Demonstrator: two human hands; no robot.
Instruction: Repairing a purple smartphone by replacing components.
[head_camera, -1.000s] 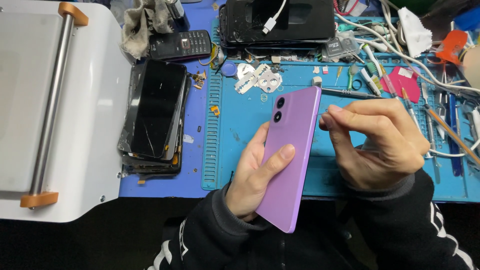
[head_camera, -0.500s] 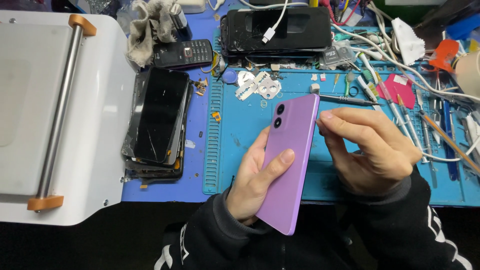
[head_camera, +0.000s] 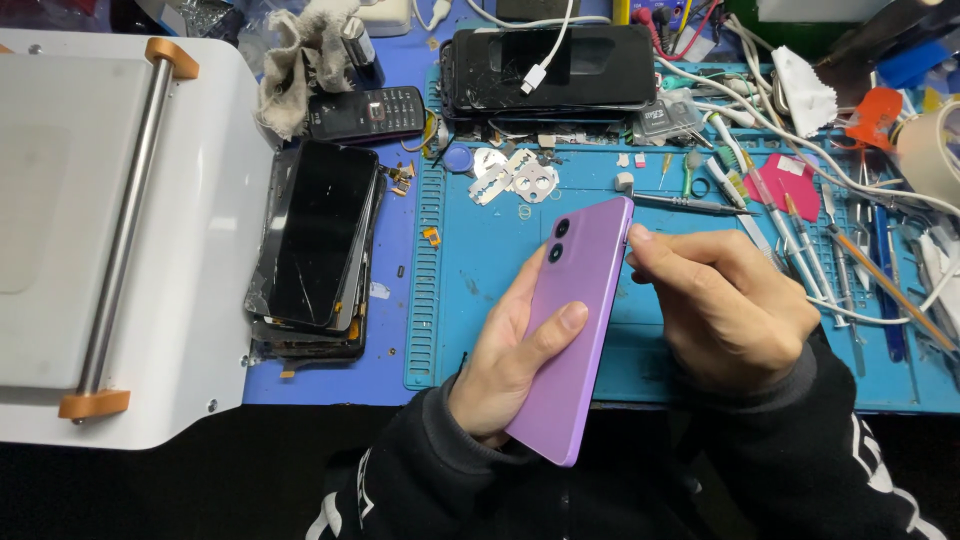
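Cluttered blue mat (head_camera: 480, 330) fills the bench, with a white machine (head_camera: 110, 230) at the left of the frame. At centre, the left hand (head_camera: 510, 360) grips a purple phone (head_camera: 575, 320) back-up — thumb across its back, fingers curled beneath. The right hand (head_camera: 725, 310) pinches the phone's upper right edge, fingertips together. Cracked screens (head_camera: 315, 245) are stacked left of centre; a red card (head_camera: 785, 180) lies upper right among tools.

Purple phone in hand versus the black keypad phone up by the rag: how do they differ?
The purple phone is held off the mat in the left hand, back up, showing two camera lenses; the black keypad phone lies flat, keys up, untouched. The purple one looks larger. Both are slim and rectangular.
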